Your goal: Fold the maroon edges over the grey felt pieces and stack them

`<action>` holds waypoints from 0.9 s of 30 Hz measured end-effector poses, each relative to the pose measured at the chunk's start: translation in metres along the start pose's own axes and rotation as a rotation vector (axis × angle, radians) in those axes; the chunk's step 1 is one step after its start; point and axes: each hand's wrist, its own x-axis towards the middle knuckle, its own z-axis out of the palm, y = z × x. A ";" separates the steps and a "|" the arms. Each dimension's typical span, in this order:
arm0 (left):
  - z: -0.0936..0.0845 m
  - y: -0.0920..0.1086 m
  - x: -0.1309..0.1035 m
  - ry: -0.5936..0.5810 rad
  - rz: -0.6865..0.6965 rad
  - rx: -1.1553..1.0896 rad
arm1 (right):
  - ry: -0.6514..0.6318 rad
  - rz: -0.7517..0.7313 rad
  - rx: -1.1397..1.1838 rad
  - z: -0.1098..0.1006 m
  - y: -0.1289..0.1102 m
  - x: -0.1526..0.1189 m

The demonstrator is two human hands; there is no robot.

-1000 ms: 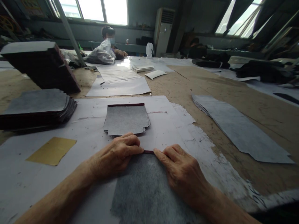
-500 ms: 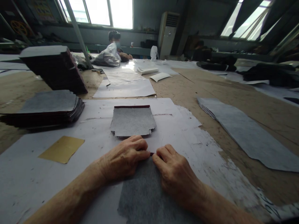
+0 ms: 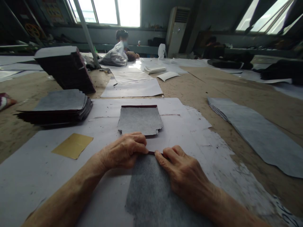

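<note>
A large grey felt-like sheet [image 3: 153,192] lies on the white paper right in front of me, its far edge turned over in a narrow dark-red strip. My left hand [image 3: 126,149] is closed, with thumb and fingertips pinching that strip's left part. Closed over the right part is my right hand [image 3: 181,170], its fingers pressing the fold down a short way from the left thumb. Just beyond the hands rests a small pile of cut grey pieces [image 3: 140,119], the top one with a dark-red folded far edge. My hands hide parts of the sheet's far edge.
At left stand a grey-topped stack [image 3: 61,101] and a taller leaning stack [image 3: 66,69]. A tan card [image 3: 73,145] lies on the white paper [image 3: 99,186]. Long grey sheets [image 3: 255,132] lie to the right. Across the table sits a person [image 3: 121,41]; another person's hand [image 3: 7,101] shows far left.
The view has swung slightly left, so things sit farther right. My hands have drawn a little apart along the fold, baring more dark-red strip. Another person's hand has appeared at the left edge.
</note>
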 end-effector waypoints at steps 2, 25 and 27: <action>0.000 0.001 0.001 -0.011 0.006 0.003 | -0.064 -0.061 -0.081 -0.004 -0.002 0.006; 0.007 0.052 -0.032 0.140 -0.354 0.163 | 0.076 0.068 0.455 0.023 0.005 0.028; 0.016 0.060 -0.039 0.153 -0.369 0.245 | 0.052 0.057 0.432 0.025 0.007 0.026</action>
